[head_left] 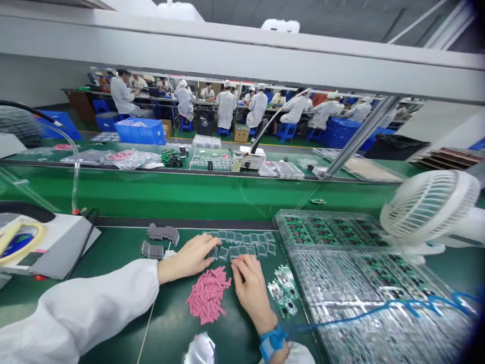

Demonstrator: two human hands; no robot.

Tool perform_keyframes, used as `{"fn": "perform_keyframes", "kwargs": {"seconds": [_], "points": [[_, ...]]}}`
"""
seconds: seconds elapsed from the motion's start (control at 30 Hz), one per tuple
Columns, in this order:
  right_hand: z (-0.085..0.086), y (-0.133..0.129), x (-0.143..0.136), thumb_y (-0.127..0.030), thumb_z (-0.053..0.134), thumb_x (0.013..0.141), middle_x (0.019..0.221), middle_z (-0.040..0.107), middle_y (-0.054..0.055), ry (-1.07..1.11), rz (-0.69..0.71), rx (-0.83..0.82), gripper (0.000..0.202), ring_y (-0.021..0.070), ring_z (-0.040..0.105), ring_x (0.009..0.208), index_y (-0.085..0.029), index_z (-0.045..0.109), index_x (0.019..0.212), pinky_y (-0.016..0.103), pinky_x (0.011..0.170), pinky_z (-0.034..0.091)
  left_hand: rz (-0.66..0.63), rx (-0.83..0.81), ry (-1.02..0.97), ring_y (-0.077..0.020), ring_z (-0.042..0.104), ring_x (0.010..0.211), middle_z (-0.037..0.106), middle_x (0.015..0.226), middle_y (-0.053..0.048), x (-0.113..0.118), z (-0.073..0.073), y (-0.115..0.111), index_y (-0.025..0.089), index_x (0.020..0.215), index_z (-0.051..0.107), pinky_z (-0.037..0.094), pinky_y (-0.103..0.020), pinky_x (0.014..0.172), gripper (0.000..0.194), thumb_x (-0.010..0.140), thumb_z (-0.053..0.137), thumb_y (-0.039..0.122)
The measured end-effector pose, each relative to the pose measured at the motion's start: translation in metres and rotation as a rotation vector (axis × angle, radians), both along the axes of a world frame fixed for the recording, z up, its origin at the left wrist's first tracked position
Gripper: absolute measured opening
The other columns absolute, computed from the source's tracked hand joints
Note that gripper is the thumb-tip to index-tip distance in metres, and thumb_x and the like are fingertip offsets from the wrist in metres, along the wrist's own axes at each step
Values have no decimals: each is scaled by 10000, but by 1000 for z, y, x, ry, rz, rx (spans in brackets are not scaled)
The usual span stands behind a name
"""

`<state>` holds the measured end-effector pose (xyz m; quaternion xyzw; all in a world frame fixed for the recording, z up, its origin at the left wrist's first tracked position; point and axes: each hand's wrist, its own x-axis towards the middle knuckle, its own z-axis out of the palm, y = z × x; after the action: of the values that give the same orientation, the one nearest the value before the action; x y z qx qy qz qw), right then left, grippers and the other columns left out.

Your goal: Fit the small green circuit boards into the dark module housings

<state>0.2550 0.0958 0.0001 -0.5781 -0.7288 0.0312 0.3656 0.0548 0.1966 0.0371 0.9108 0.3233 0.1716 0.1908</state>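
My left hand reaches over the left end of the rows of small clear square pieces. Its thumb and fingers are bent around one clear piece. My right hand has its fingertips together at the lower row of clear pieces; what they pinch, if anything, is too small to make out. Between and below the hands lies a pile of pink strips. Green circuit boards lie just right of my right hand. Dark striped stacks stand left of my left hand.
Clear trays of circuit boards cover the right side, beside a white fan. A white machine with a tape roll stands at the left. A silvery packet lies near the front. Beyond the green partition, several people work.
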Motion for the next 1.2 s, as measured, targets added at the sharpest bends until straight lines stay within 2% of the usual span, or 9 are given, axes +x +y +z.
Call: {"fn": "perform_keyframes", "kwargs": {"seconds": [0.17,0.33,0.43,0.57,0.73,0.83,0.93,1.03,1.2], "points": [[0,4,-4,16,511,832,1070,620,62,-110,56,-48,380,240,533,970,-254,701,1019,359,774,407,40,-1,-22,-298,632,1039,680,1069,-85,9,-12,-8,217,1122,584,512,-466,904,421,756,658,23],[-3,6,-4,-2,483,862,1094,602,105,-136,19,-54,395,260,518,984,-211,672,1139,387,799,413,107,-48,-142,-266,606,1149,652,1193,-81,6,-3,2,231,1159,584,482,-419,998,399,796,667,89],[-6,6,-2,-38,482,891,1066,601,112,-112,17,-40,316,265,518,965,-183,680,1090,393,788,407,234,-87,-222,-240,637,1072,670,1158,-66,-23,12,4,232,1129,610,498,-388,957,301,834,658,193],[-6,6,-2,-98,463,934,1032,606,120,-63,25,3,251,268,516,948,-160,683,1037,403,790,397,503,-150,-309,-215,670,852,721,977,-60,-89,26,-18,204,997,657,529,-358,809,191,862,621,334],[-2,5,-6,-138,436,964,996,616,111,-29,55,56,254,259,516,938,-164,686,1001,396,796,395,727,-287,-362,-212,664,691,741,761,-57,-145,8,-82,183,795,701,522,-337,681,264,776,670,444],[-3,4,-9,-132,444,954,976,622,107,-22,69,69,251,258,518,931,-162,692,977,390,781,392,781,-377,-379,-197,638,611,739,708,-59,-150,-10,-107,171,779,730,499,-313,603,333,674,747,486],[-3,3,-10,-125,453,941,956,622,106,-12,72,74,250,260,516,921,-161,700,949,387,766,388,831,-407,-409,-176,595,590,727,693,-44,-145,-19,-114,170,777,739,470,-302,598,384,584,805,495],[-2,1,-10,-117,455,934,963,619,112,1,68,82,249,262,512,927,-156,701,934,389,775,385,869,-431,-444,-163,566,574,683,612,-12,-139,-19,-112,174,712,722,451,-301,610,380,516,849,473],[3,-4,-13,-127,440,951,971,614,99,31,72,101,256,245,511,920,-170,692,941,379,799,383,944,-458,-575,-151,583,599,677,632,-11,-134,-9,-116,159,674,692,456,-310,650,361,552,844,463]]}}
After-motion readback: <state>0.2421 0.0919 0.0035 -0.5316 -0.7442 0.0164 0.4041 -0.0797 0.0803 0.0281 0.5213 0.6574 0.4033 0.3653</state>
